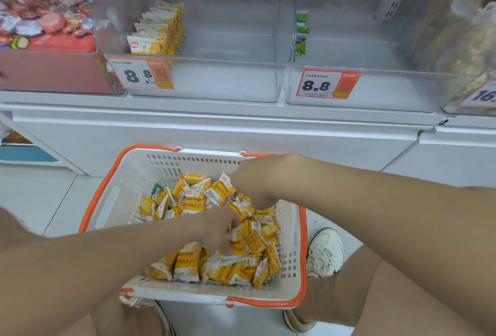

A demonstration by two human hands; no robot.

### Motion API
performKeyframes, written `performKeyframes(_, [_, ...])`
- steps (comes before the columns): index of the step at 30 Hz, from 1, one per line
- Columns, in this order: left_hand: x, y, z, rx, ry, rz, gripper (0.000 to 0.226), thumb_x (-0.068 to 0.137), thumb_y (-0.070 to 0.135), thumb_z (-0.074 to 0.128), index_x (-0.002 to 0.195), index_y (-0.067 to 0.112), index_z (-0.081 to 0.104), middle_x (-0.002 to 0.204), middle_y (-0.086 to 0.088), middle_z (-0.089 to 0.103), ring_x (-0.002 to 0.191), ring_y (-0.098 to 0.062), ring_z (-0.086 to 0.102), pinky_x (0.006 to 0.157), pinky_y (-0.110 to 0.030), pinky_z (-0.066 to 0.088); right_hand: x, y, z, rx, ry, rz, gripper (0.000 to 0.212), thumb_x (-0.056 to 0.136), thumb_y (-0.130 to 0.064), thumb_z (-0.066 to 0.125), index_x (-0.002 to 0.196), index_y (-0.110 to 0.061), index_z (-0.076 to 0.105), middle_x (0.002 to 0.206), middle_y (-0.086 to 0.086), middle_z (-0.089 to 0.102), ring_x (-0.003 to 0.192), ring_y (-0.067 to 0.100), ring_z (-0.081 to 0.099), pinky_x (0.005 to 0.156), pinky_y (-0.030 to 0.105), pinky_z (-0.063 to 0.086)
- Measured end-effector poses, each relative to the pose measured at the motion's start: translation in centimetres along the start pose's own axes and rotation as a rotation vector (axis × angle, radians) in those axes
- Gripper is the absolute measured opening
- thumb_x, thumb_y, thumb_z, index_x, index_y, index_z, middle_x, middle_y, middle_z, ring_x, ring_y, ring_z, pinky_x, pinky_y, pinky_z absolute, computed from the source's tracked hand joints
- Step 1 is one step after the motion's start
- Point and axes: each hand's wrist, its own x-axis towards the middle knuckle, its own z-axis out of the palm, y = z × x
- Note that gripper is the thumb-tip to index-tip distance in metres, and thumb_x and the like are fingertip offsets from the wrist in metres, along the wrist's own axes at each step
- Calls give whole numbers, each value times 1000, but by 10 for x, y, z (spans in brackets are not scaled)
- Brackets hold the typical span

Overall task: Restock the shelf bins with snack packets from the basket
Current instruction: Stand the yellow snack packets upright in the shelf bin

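A white basket (pixel 128 180) with orange handles stands on the floor below the shelf, holding several yellow snack packets (pixel 188 263). Both my hands reach down into the pile. My left hand (pixel 220 231) is among the packets at the middle of the basket, its fingers curled into them. My right hand (pixel 255 185) is at the far right of the pile with fingers bent down onto packets; the fingertips are hidden. On the shelf a clear bin (pixel 214 78) holds a short row of upright yellow packets (pixel 158 32) at its left side.
A second clear bin (pixel 375 88) on the right holds a couple of green packets (pixel 302 32). A bin of red packets (pixel 45 24) sits at the left, and another stocked bin (pixel 461 40) at the far right. My feet in white shoes (pixel 324 252) flank the basket.
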Motion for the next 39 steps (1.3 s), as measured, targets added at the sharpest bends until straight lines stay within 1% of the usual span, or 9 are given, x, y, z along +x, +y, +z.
performKeyframes(5, [-31,28,-70,-399,253,136,53,78,13,90,123,17,63,101,-7,61,71,-23,60,61,-34,54,-2,29,-17,312,64,53,46,81,-51,83,97,-14,60,88,-2,61,86,22,64,63,31,50])
performKeyframes(10, [-77,37,-119,-668,467,153,54,76,-4,86,121,8,59,95,-17,66,74,-26,68,85,-50,63,-13,56,-37,750,337,102,58,80,-30,87,131,-14,62,101,6,75,71,18,76,71,33,62])
performKeyframes(15, [-99,24,-143,-758,575,204,52,68,3,96,108,8,63,64,10,71,62,-5,66,65,-23,53,-27,65,-51,1131,495,109,30,85,-17,86,108,-5,72,99,13,76,68,22,77,62,31,62])
performKeyframes(19, [-107,20,-145,-775,572,216,59,65,4,97,114,5,63,74,2,76,75,-17,74,86,-38,57,-25,67,-53,1211,484,54,23,88,-16,83,105,-5,73,98,18,77,72,23,77,68,33,63])
performKeyframes(25, [-122,17,-161,-802,641,211,48,70,-6,92,108,2,64,66,3,73,58,-8,68,54,-17,50,-25,65,-68,1418,583,-2,27,93,-33,77,109,-12,77,94,20,77,76,26,75,78,43,65])
performKeyframes(29, [-133,10,-178,-751,728,230,52,64,0,97,106,3,65,81,-6,80,77,-22,73,96,-47,58,-19,61,-85,1518,668,10,27,98,-38,70,104,-13,80,96,18,78,78,23,73,78,40,65])
performKeyframes(31, [-140,7,-187,-752,782,237,54,63,1,98,107,5,66,87,-7,81,86,-29,76,102,-54,54,-13,60,-94,1590,728,20,31,101,-37,65,103,-11,80,97,18,77,80,27,73,81,44,64])
performKeyframes(36, [-159,-4,-212,-772,910,265,49,67,2,96,105,7,66,88,-5,81,86,-23,79,97,-48,58,2,61,-113,1548,943,-101,17,95,-20,75,110,-11,76,96,14,79,91,36,75,83,46,63])
performKeyframes(39, [-167,-22,-231,-621,1044,217,54,63,23,101,105,18,69,91,0,79,86,-21,77,86,-43,61,19,62,-128,1497,1103,-119,23,91,-7,78,112,-14,72,95,6,80,87,25,76,79,40,62])
